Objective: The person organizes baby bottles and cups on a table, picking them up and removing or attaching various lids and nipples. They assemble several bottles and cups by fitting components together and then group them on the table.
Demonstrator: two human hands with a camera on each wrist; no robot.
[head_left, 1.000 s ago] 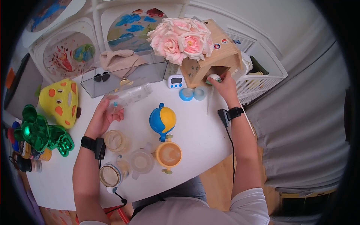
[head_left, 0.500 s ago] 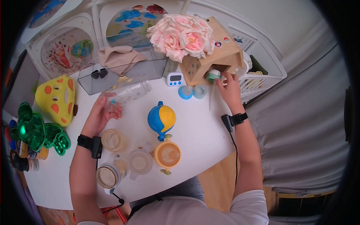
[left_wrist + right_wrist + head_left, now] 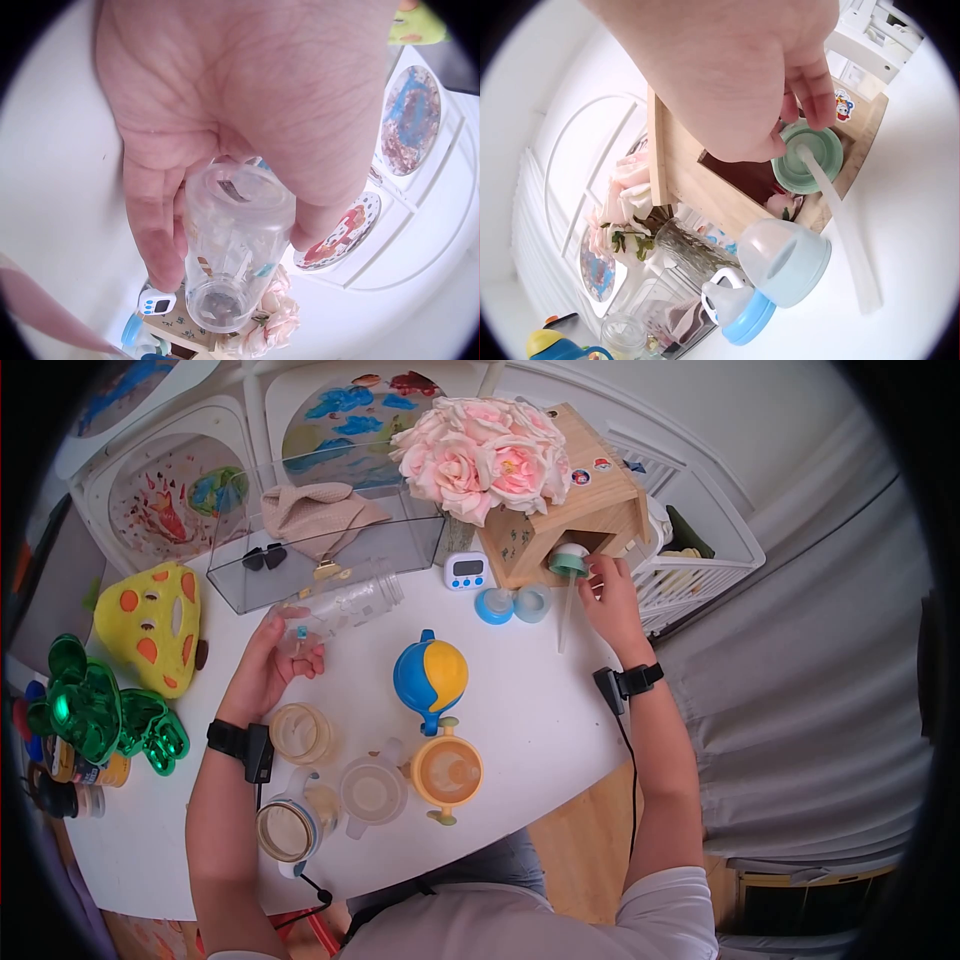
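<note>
The left hand (image 3: 272,665) holds a clear patterned bottle (image 3: 355,600) lying on its side, its mouth toward the right; in the left wrist view the thumb and fingers flank the bottle (image 3: 236,232). The right hand (image 3: 612,602) is at the opening of a small wooden house (image 3: 520,565), beside a green and white lid (image 3: 568,562) with a long pale straw (image 3: 564,622) hanging from it. The right wrist view shows loosely bent fingers (image 3: 821,105) by the rim of the green lid (image 3: 810,169); a firm grip cannot be made out.
A timer (image 3: 466,571) and blue-based caps (image 3: 495,606) are left of the house. Nearer stand a blue-yellow cup (image 3: 430,674), an orange cup (image 3: 447,771) and several clear containers (image 3: 374,791). Pink roses (image 3: 485,455) are at the back, a yellow toy (image 3: 150,625) at the left.
The right fingers have shifted off the top of the lid to its right side, uncovering more of it. The left hand and bottle moved slightly left, along with a small shift of the whole view.
</note>
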